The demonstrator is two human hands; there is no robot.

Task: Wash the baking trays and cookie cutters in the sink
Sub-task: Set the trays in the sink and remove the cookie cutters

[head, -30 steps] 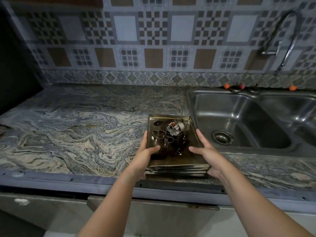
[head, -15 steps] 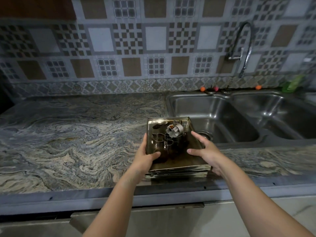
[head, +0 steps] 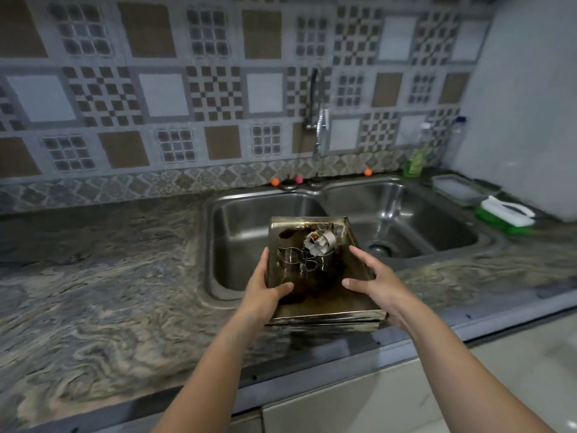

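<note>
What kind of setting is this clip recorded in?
Most likely a home kitchen: a steel double sink set in a marbled stone counter, a patterned tile backsplash with a faucet, and dish soap beside the basin.

Head view, down over sink [head: 237, 214]

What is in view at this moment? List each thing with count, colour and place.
baking trays: a stack, count unclear, brassy with dark stains, held over the left basin's front edge
cookie cutters: several, silver, lying in the top tray
sink: one, double basin, steel, set in the counter
tap: one, chrome, on the wall behind the sink
counter: one, marbled grey and tan
brush: one, green and white, right of the sink
left hand: holds the stack's left edge
right hand: holds its right edge
</note>
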